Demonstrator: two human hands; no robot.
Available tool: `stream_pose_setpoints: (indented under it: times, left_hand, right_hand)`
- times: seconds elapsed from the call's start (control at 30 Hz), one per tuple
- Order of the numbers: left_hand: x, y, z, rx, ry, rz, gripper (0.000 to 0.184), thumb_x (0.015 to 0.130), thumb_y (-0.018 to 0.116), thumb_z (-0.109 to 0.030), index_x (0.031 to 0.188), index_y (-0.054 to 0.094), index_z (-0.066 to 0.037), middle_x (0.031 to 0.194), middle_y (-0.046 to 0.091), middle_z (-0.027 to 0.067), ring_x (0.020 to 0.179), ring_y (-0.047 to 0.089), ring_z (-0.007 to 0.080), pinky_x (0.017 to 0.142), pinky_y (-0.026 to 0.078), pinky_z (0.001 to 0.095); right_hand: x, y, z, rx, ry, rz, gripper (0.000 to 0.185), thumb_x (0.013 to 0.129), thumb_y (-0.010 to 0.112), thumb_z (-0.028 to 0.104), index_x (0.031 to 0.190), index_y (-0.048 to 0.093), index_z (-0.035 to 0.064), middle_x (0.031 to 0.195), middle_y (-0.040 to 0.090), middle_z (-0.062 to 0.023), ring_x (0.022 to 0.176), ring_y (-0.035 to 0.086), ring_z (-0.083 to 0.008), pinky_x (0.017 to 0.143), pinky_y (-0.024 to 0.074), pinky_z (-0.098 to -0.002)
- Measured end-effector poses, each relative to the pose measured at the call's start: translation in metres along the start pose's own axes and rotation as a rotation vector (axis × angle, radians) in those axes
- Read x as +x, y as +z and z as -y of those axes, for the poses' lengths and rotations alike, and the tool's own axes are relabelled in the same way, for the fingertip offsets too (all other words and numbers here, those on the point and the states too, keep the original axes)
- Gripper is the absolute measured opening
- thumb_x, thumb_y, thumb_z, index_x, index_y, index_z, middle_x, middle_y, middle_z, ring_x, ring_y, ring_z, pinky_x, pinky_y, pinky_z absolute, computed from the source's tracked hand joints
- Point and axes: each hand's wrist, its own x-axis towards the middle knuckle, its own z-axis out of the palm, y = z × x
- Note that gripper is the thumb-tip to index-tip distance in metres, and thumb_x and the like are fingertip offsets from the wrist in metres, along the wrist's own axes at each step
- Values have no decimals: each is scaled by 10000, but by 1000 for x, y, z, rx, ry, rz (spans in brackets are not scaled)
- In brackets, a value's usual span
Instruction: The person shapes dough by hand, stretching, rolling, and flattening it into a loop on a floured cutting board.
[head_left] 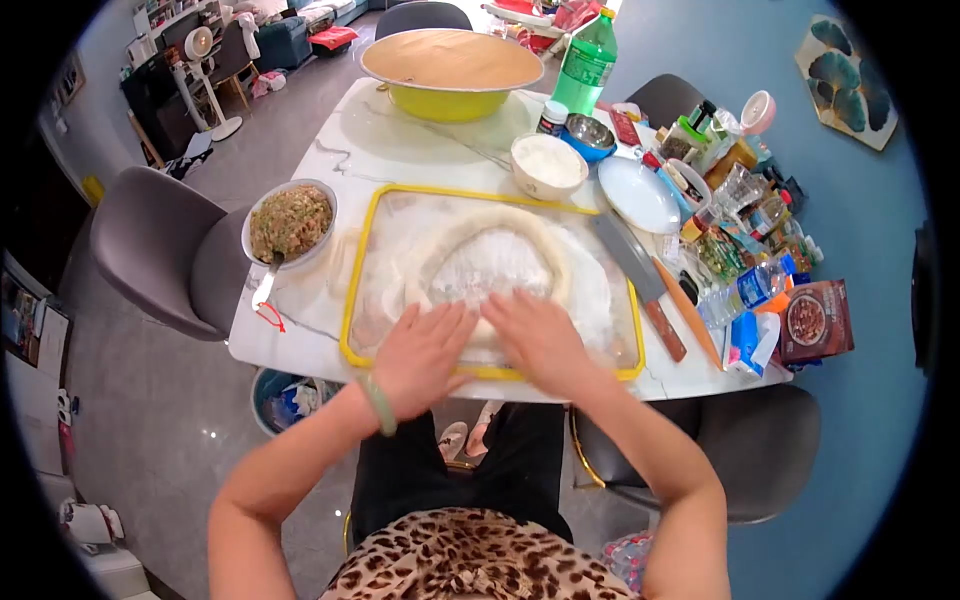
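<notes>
A ring of pale dough (pixel 560 262) lies on a floured board with a yellow rim (pixel 352 290). My left hand (pixel 425 355) rests palm down over the near left part of the ring, fingers extended. Beside it, my right hand (pixel 535 340) lies flat on the near part of the dough, its fingers spread and close to my left fingertips. The dough directly under both hands is hidden. Loose flour covers the board's middle and right side.
A bowl of filling (pixel 290 222) with a spoon stands left; a flour bowl (pixel 548 165) and large covered yellow basin (pixel 450 103) stand behind. At right are a cleaver (pixel 630 255), a rolling pin (pixel 688 312), a white plate (pixel 640 195), bottles and a box (pixel 816 320).
</notes>
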Motion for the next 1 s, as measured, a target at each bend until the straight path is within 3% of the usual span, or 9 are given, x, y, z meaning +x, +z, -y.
stream_pose_setpoints:
  times: [0.33,0.43,0.5,0.57,0.77,0.83,0.87,0.93,1.0]
  left_hand:
    - [59,19,31,36,-149,-103,616,836,539,-449,1304,429,-62,1309,469,150,1245,415,267,1044,258,491]
    - [34,13,27,42,-87,-116,614,831,559,-429,1322,415,-90,1303,471,145,1241,414,272,1035,271,493]
    - [6,-2,18,17,-25,22,616,827,573,-402,1341,394,-113,1340,426,126,1273,372,274,1041,246,516]
    - [-11,-12,11,19,-7,24,624,821,585,-393,1349,386,-126,1350,415,121,1276,368,275,1041,242,526]
    - [10,2,16,19,-51,26,655,819,592,-397,1354,368,-93,1359,407,124,1288,354,273,1034,232,546]
    - [25,11,12,-4,-95,-88,574,800,615,-329,1276,436,-63,1227,504,131,1182,452,285,1005,286,514]
    - [32,12,7,5,-84,-83,574,800,615,-329,1276,436,-63,1227,504,131,1182,452,285,1005,286,514]
    - [45,14,-1,-142,-34,-92,427,760,640,-226,1127,514,-49,1017,561,127,1023,521,297,931,375,447]
    - [51,32,10,-175,22,-147,367,740,644,-186,1059,528,-46,950,554,126,963,529,306,873,406,427]
  right_hand:
    - [74,28,-38,27,294,-89,345,886,485,283,1189,564,140,1292,508,-88,1163,481,-314,891,416,-450]
    - [48,25,-28,48,122,-14,359,891,481,287,1213,550,144,1301,501,-90,1179,471,-312,889,421,-448]
    - [12,4,-5,116,63,44,369,892,483,285,1229,537,144,1301,500,-88,1178,471,-313,902,413,-446]
    - [-11,-19,18,-33,7,39,390,896,486,287,1262,504,152,1316,483,-88,1190,457,-319,929,394,-444]
    - [50,12,-16,104,37,75,408,886,507,272,1269,496,131,1334,463,-104,1227,423,-321,1004,330,-449]
    - [80,26,-47,174,52,73,405,891,495,283,1261,503,121,1330,467,-110,1231,420,-320,1023,313,-446]
    - [91,30,-63,152,-120,102,396,901,462,305,1238,517,104,1330,466,-116,1235,415,-316,1028,316,-427]
    - [93,26,-76,131,-295,142,399,912,430,327,1214,531,87,1330,465,-123,1239,411,-312,1032,318,-409]
    - [76,14,-88,261,-12,177,409,927,380,340,1161,548,50,1312,478,-133,1237,410,-306,1016,346,-376]
